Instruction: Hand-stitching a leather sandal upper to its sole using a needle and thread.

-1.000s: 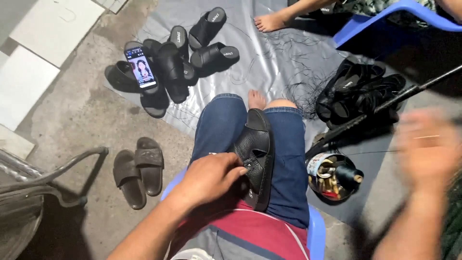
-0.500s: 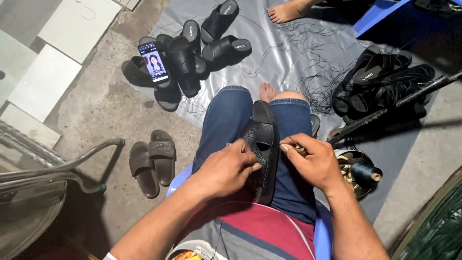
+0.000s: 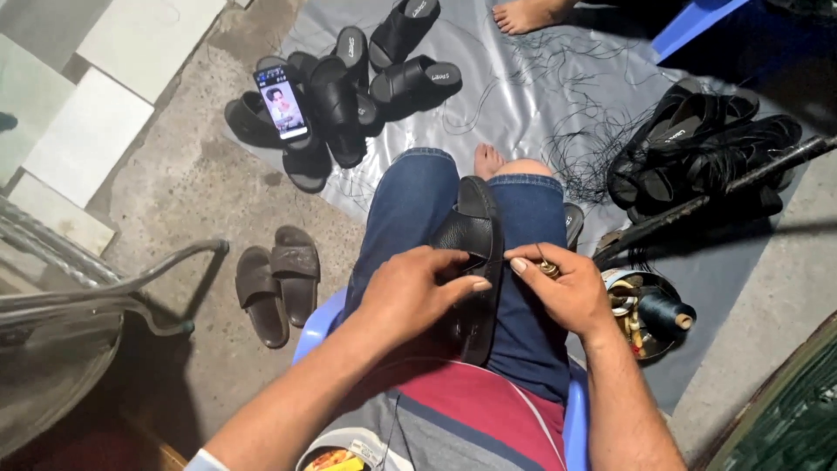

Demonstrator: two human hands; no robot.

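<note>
Now we grip the sandal point(image 3: 475, 235) on our lap with our left hand point(image 3: 414, 292) — fingers clenched over its strap. Our right hand point(image 3: 562, 288) pinches a small tool point(image 3: 549, 269) beside it.

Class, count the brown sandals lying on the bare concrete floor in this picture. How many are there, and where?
2: a pair of brown sandals side by side, left sandal and right sandal, on the concrete beside the blue chair.

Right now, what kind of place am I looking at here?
Probably a small informal sandal-making spot set up on the ground. Piles of black sandals lie on a grey sheet strewn with loose thread, a thread spool sits in a tin, and both hands work on a black sandal on the lap.
</note>
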